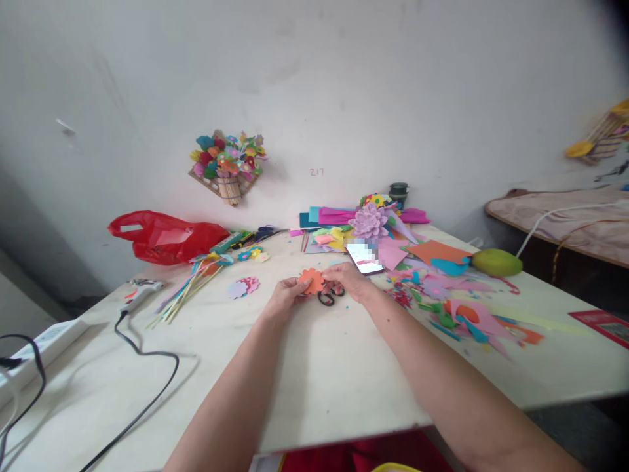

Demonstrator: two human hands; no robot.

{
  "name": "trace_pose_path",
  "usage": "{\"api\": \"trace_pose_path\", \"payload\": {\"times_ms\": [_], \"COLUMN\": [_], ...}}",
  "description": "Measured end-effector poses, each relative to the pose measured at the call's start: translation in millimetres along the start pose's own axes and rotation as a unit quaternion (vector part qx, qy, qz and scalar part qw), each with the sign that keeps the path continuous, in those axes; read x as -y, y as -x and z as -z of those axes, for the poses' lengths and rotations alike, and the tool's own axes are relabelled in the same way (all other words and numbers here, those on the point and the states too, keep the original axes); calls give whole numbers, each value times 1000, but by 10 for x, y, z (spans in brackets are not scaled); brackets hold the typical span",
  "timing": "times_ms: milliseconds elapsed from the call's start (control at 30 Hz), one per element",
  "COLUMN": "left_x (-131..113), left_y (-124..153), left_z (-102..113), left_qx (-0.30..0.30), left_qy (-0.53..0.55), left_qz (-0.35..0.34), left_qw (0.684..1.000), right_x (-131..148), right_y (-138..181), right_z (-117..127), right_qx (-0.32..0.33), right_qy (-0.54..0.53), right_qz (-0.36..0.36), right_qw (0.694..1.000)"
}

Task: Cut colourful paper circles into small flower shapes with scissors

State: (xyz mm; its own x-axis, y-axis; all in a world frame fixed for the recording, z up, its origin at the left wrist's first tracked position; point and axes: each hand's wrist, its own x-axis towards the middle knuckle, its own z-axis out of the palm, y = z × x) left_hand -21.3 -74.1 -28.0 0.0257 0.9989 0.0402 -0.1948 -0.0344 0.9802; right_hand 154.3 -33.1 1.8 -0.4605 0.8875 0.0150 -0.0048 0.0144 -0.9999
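Note:
An orange flower cutout (311, 282) with a scalloped edge is held up between my two hands, over the middle of the table. My left hand (287, 295) pinches its left side, the thumb lying on its face. At its right edge the fingers of my right hand (346, 278) close on the cutout. Under and beside my right hand lies a pair of scissors (326, 299) with dark handles; its blades are hidden. Pink and lilac flower cutouts (238, 288) lie overlapping on the table, to the left of my left hand.
A phone (364, 257), coloured sheets (437, 252) and many scraps (479, 321) lie on the right, near a green mango-like fruit (497, 262). On the left are a red plastic bag (167, 237), thin sticks (189, 292), a glue gun (142, 294) with its cord, and a power strip (44, 354).

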Motion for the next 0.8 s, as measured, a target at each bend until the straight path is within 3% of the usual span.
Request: {"api": "trace_pose_path", "payload": {"times_ms": [800], "left_x": [3], "left_y": [4], "left_z": [4], "left_qx": [-4], "left_qy": [-10], "left_qz": [-2], "left_qw": [1000], "right_x": [-13], "right_y": [-4], "right_z": [31], "right_qx": [28], "right_qy": [-2], "right_qz": [-2], "right_qw": [1000]}}
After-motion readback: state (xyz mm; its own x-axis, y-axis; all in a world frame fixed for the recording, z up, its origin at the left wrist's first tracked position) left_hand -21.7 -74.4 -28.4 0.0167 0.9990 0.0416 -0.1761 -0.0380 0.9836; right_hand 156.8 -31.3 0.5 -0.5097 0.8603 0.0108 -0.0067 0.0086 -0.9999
